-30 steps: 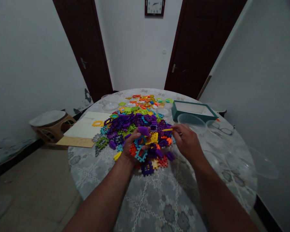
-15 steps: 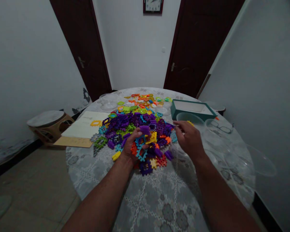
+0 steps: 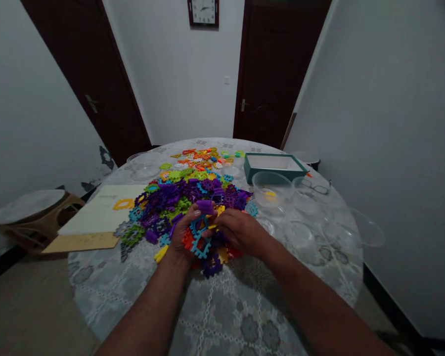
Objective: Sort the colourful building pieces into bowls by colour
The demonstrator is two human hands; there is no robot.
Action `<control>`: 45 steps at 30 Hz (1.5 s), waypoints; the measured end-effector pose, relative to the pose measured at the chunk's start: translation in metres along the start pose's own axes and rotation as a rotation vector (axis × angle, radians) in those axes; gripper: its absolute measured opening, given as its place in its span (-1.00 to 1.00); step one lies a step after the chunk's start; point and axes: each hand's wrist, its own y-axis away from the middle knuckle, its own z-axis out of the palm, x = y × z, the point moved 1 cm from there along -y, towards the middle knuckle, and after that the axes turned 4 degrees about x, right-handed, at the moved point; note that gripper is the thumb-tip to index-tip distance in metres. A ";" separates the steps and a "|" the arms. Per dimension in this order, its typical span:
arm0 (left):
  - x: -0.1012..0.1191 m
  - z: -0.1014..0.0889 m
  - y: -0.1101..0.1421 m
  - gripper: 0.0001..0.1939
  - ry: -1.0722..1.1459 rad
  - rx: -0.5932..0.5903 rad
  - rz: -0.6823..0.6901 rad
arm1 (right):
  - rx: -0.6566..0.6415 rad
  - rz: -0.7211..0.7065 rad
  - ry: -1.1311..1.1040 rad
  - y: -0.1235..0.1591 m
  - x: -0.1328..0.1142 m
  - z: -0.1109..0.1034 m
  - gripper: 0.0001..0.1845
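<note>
My left hand [image 3: 183, 235] is closed around several plastic interlocking building pieces. Among them are a purple piece [image 3: 205, 207] on top, blue pieces [image 3: 200, 244] facing me and an orange piece [image 3: 188, 239] by the palm. My right hand [image 3: 241, 230] has come up against this handful, its fingers pinched at a yellow piece [image 3: 220, 211] and partly hiding it. Behind and beneath both hands spreads a heap of pieces [image 3: 170, 195], mostly purple with green and blue. A clear plastic bowl [image 3: 261, 184] to the right holds a yellow piece [image 3: 270, 194].
More clear containers [image 3: 300, 232] stand on the right, near eyeglasses [image 3: 319, 188] and a green-rimmed box [image 3: 248, 173]. Orange and yellow pieces [image 3: 200, 157] lie at the back. Paper [image 3: 96, 212] with a yellow frame piece is on the left. A patterned cloth [image 3: 244, 306] covers the round table.
My right hand has moved left from beside the clear bowl to the pieces in my left hand. A yellow piece now shows in the bowl. The view has turned right.
</note>
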 end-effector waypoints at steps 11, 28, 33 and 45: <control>-0.001 0.003 0.003 -0.73 -0.004 0.074 -0.044 | 0.368 0.216 0.186 0.011 0.041 -0.055 -0.80; -0.008 0.006 0.005 -0.72 -0.221 0.033 -0.087 | 0.369 0.198 -0.020 0.002 0.005 -0.021 -0.64; -0.010 0.009 0.005 -0.71 -0.290 0.026 -0.111 | 0.244 0.176 -0.102 -0.001 -0.012 -0.001 -0.62; -0.004 0.015 0.008 -0.45 -0.200 0.056 -0.164 | -0.081 0.606 -0.305 0.001 0.039 -0.070 -0.72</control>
